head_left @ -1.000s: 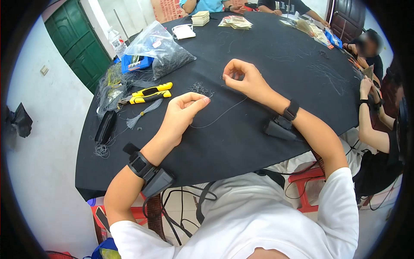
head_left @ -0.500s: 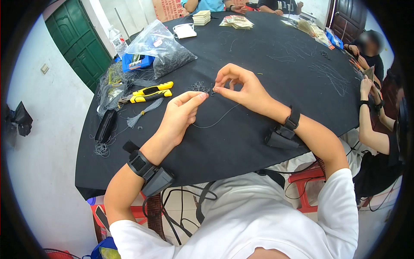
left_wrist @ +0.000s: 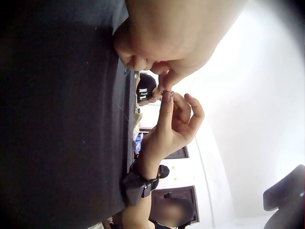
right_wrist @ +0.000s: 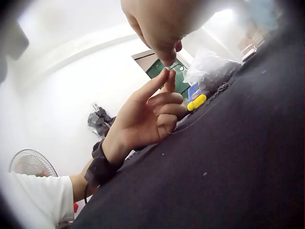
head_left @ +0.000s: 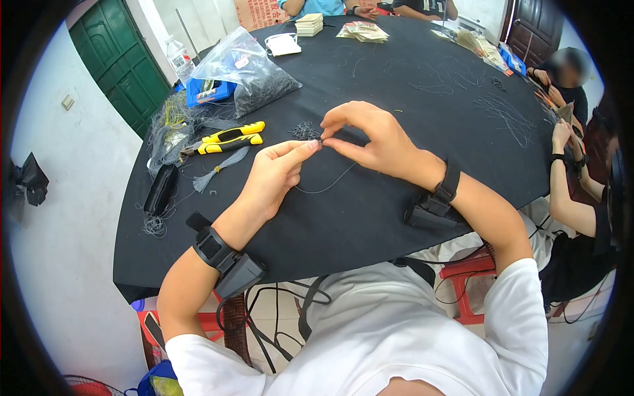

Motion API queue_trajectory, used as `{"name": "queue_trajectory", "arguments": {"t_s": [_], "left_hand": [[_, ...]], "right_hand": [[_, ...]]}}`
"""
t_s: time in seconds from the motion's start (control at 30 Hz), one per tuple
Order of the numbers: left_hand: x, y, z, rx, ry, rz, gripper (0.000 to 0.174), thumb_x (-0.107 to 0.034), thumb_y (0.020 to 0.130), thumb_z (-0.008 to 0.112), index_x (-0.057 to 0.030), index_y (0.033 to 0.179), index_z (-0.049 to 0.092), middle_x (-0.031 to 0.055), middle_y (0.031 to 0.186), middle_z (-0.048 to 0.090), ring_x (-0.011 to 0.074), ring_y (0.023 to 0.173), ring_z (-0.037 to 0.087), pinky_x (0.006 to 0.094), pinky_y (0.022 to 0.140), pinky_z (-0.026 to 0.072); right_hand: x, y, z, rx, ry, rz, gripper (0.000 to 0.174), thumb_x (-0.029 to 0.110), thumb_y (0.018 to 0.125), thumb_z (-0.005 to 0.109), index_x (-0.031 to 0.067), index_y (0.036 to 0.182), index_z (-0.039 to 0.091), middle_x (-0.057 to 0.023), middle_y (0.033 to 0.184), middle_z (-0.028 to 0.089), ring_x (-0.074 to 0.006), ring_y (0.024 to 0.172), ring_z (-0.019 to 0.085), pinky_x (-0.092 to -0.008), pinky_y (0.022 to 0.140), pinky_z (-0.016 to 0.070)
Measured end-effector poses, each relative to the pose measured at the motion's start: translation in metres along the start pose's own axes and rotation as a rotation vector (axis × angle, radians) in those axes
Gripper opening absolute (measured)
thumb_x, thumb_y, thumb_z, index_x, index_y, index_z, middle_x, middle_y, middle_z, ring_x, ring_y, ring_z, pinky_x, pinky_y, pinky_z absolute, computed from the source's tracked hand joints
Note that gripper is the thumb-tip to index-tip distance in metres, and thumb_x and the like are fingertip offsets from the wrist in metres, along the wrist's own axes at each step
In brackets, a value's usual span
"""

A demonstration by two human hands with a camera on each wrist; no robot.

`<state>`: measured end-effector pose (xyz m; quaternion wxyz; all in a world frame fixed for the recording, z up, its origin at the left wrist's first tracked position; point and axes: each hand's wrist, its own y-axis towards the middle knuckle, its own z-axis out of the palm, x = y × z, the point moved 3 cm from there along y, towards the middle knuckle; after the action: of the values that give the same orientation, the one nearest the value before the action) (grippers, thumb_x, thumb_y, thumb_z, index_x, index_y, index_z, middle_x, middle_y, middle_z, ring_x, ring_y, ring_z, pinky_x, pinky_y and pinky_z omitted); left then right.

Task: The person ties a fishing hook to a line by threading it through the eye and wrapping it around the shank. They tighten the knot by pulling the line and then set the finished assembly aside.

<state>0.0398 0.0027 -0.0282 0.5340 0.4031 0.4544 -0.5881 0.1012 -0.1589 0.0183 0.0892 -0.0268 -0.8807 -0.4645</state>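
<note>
The left hand [head_left: 274, 175] pinches a thin grey line [head_left: 328, 187] between thumb and forefinger, its other fingers curled; the line sags below the hand in a loose curve. At its fingertips the right hand [head_left: 380, 142] pinches a tiny dark piece, seen as a small loop [left_wrist: 170, 93] in the left wrist view. The fingertips of both hands meet or almost meet there. In the right wrist view the left hand [right_wrist: 143, 112] is seen from the side. Just beyond the fingertips lies a pile of small dark pieces [head_left: 304, 131] on the black cloth.
Left of the hands lie yellow-black pliers [head_left: 231, 138], a tied grey line bundle [head_left: 221, 171], a black case [head_left: 161, 190] and tangled line. Behind them stand a clear bag of dark pieces [head_left: 264, 89] and a blue box [head_left: 210, 93]. Card stacks [head_left: 309, 26] and other people are around the table [head_left: 422, 198].
The right hand has moved left and slightly down, bringing its fingertips to those of the left hand. The left hand has barely moved.
</note>
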Motion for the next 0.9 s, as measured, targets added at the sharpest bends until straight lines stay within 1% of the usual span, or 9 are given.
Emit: {"name": "queue_trajectory", "arguments": {"t_s": [0.1, 0.2, 0.4, 0.5, 0.6, 0.7, 0.8, 0.9], "left_hand": [[0.001, 0.001, -0.001, 0.015, -0.041, -0.023, 0.018, -0.017, 0.086, 0.061, -0.0017, 0.096, 0.064, -0.0096, 0.058, 0.036, -0.0003, 0.050, 0.029, 0.0168, 0.045, 0.0213], [0.000, 0.000, -0.001, 0.019, -0.068, -0.021, 0.019, -0.017, 0.086, 0.061, -0.0011, 0.096, 0.064, -0.0095, 0.058, 0.036, -0.0001, 0.050, 0.029, 0.0169, 0.045, 0.0211], [-0.002, 0.000, 0.000, 0.000, -0.011, 0.008, 0.019, -0.016, 0.085, 0.062, -0.0008, 0.095, 0.065, -0.0096, 0.056, 0.036, 0.0001, 0.049, 0.028, 0.0171, 0.044, 0.0206], [-0.002, 0.001, -0.002, 0.002, 0.082, 0.035, 0.018, -0.016, 0.084, 0.064, -0.0014, 0.093, 0.066, -0.0089, 0.057, 0.041, -0.0001, 0.049, 0.030, 0.0167, 0.044, 0.0214], [-0.006, 0.000, -0.001, -0.054, 0.299, 0.102, 0.017, -0.016, 0.082, 0.066, -0.0025, 0.092, 0.067, -0.0076, 0.059, 0.048, -0.0005, 0.049, 0.033, 0.0163, 0.044, 0.0226], [-0.005, 0.001, -0.002, -0.034, 0.329, 0.141, 0.016, -0.016, 0.081, 0.067, -0.0038, 0.090, 0.068, -0.0063, 0.064, 0.054, -0.0008, 0.051, 0.036, 0.0158, 0.045, 0.0238], [-0.005, 0.001, -0.001, -0.038, 0.309, 0.145, 0.015, -0.016, 0.081, 0.067, -0.0044, 0.089, 0.067, -0.0062, 0.067, 0.056, -0.0011, 0.052, 0.036, 0.0158, 0.045, 0.0240], [-0.004, 0.002, -0.002, -0.020, 0.302, 0.153, 0.014, -0.017, 0.081, 0.066, -0.0048, 0.089, 0.067, -0.0061, 0.069, 0.057, -0.0011, 0.052, 0.036, 0.0155, 0.045, 0.0240]], "right_hand": [[0.001, 0.000, 0.001, 0.050, -0.046, -0.008, 0.022, 0.006, 0.071, 0.067, 0.0066, 0.090, 0.055, -0.0041, 0.077, 0.063, -0.0217, 0.074, 0.060, -0.0316, 0.067, 0.0444], [0.003, 0.001, 0.000, 0.058, -0.068, -0.011, 0.021, 0.007, 0.071, 0.067, 0.0077, 0.089, 0.055, -0.0028, 0.076, 0.062, -0.0205, 0.073, 0.059, -0.0312, 0.067, 0.0440], [0.004, 0.001, 0.000, 0.093, -0.115, 0.015, 0.021, 0.008, 0.071, 0.067, 0.0086, 0.088, 0.054, -0.0022, 0.074, 0.062, -0.0200, 0.072, 0.059, -0.0312, 0.067, 0.0438], [0.003, 0.000, 0.001, 0.104, -0.094, 0.004, 0.021, 0.008, 0.071, 0.067, 0.0085, 0.088, 0.054, -0.0019, 0.074, 0.062, -0.0200, 0.072, 0.059, -0.0313, 0.068, 0.0439], [0.000, -0.002, 0.003, 0.137, -0.075, 0.023, 0.022, 0.008, 0.071, 0.067, 0.0085, 0.088, 0.054, -0.0017, 0.075, 0.062, -0.0206, 0.073, 0.059, -0.0314, 0.069, 0.0443], [-0.005, -0.004, 0.005, 0.153, -0.033, 0.079, 0.023, 0.008, 0.070, 0.068, 0.0078, 0.089, 0.055, -0.0023, 0.075, 0.061, -0.0200, 0.073, 0.059, -0.0314, 0.069, 0.0444], [-0.006, -0.004, 0.005, 0.107, 0.111, 0.162, 0.024, 0.009, 0.070, 0.067, 0.0073, 0.093, 0.058, -0.0016, 0.077, 0.062, -0.0155, 0.074, 0.059, -0.0291, 0.068, 0.0429], [-0.014, -0.011, 0.009, 0.186, 0.289, 0.318, 0.023, 0.009, 0.075, 0.064, 0.0068, 0.098, 0.060, 0.0007, 0.085, 0.062, -0.0102, 0.076, 0.056, -0.0233, 0.068, 0.0384]]}}
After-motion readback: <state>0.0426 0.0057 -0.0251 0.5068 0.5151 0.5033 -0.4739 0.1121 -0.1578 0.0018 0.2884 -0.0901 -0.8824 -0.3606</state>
